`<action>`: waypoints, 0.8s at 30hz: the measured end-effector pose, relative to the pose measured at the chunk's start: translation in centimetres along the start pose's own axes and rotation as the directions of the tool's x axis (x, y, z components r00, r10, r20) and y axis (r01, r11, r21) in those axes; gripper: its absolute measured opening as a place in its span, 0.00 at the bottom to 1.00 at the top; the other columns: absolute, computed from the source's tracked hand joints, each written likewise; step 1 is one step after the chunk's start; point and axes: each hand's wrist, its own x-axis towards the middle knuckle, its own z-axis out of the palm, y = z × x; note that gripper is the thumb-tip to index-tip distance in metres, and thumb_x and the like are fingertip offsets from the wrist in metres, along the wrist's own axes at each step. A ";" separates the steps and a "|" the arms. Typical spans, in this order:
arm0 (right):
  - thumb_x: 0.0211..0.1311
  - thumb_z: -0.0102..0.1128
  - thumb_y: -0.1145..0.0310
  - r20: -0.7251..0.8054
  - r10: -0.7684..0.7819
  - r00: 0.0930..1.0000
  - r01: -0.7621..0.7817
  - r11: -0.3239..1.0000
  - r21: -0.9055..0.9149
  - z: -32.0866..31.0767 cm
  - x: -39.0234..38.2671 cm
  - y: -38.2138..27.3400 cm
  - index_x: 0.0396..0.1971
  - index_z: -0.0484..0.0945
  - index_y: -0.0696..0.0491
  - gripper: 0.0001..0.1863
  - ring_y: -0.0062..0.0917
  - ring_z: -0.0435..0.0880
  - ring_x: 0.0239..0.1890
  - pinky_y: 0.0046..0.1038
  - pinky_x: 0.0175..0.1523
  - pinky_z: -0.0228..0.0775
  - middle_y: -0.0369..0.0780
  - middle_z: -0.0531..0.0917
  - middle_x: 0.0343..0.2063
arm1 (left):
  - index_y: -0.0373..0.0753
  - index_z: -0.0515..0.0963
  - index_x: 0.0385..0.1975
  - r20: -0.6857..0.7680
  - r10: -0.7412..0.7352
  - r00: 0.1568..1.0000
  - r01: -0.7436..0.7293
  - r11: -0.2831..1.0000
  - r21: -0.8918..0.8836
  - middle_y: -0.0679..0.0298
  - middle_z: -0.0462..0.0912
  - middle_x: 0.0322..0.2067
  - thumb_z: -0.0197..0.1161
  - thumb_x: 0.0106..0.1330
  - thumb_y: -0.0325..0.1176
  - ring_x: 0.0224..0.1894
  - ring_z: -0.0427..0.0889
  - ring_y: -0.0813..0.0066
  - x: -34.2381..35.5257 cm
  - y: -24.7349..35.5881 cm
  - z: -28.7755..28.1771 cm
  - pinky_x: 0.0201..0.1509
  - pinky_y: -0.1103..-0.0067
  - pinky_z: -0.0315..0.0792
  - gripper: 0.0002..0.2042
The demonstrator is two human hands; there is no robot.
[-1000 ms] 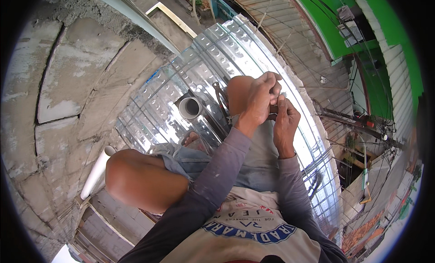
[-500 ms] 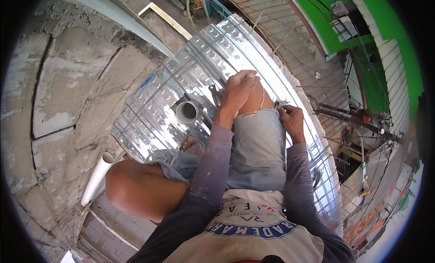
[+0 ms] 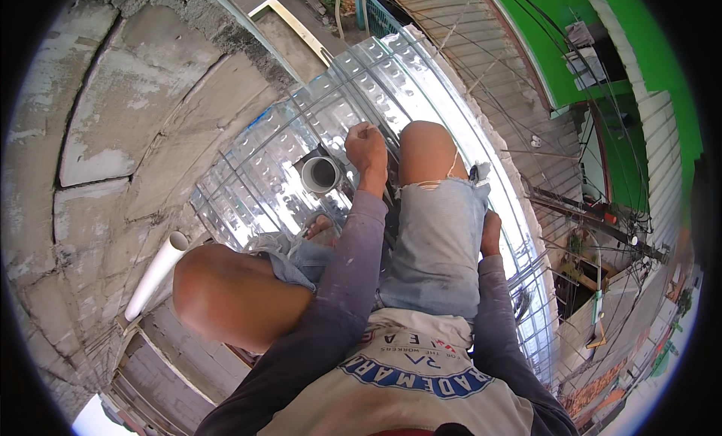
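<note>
My left hand (image 3: 367, 152) is closed, fingers curled in, just above the steel rebar grid (image 3: 391, 83) laid over shiny, dimpled metal decking (image 3: 263, 177). Whatever it grips, if anything, is hidden. Beside it stands the open end of a grey-white plastic pipe (image 3: 321, 175). Low along the outer side of my right thigh is my right hand (image 3: 490, 231), its fingers hidden behind the worn denim shorts (image 3: 440, 240). A small dark-grey bunch (image 3: 480, 173), too unclear to name, sits at the frayed hem by my right knee.
A rough block wall (image 3: 128, 113) rises on the left, with a white pipe (image 3: 156, 278) leaning near it. The decking ends on the right at a rough pale edge (image 3: 519, 188). Beyond are corrugated roofs (image 3: 451, 30), tangled overhead cables (image 3: 594, 210) and a green building (image 3: 632, 143).
My left hand has left my right knee and come down to the left, where a metal hand tool lay. My right hand has dropped back from the hem along the thigh.
</note>
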 end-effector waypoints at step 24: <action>0.69 0.62 0.71 0.171 0.106 0.980 -0.174 0.873 0.456 -0.7 1.6 7.7 0.44 0.83 0.58 0.09 0.20 0.84 0.41 0.28 0.49 0.78 0.39 0.87 0.39 | 0.35 0.83 0.47 0.290 -0.221 0.931 0.201 0.975 0.099 0.64 0.88 0.38 0.66 0.73 0.29 0.38 0.87 0.76 2.4 -5.1 -5.7 0.38 0.81 0.76 0.07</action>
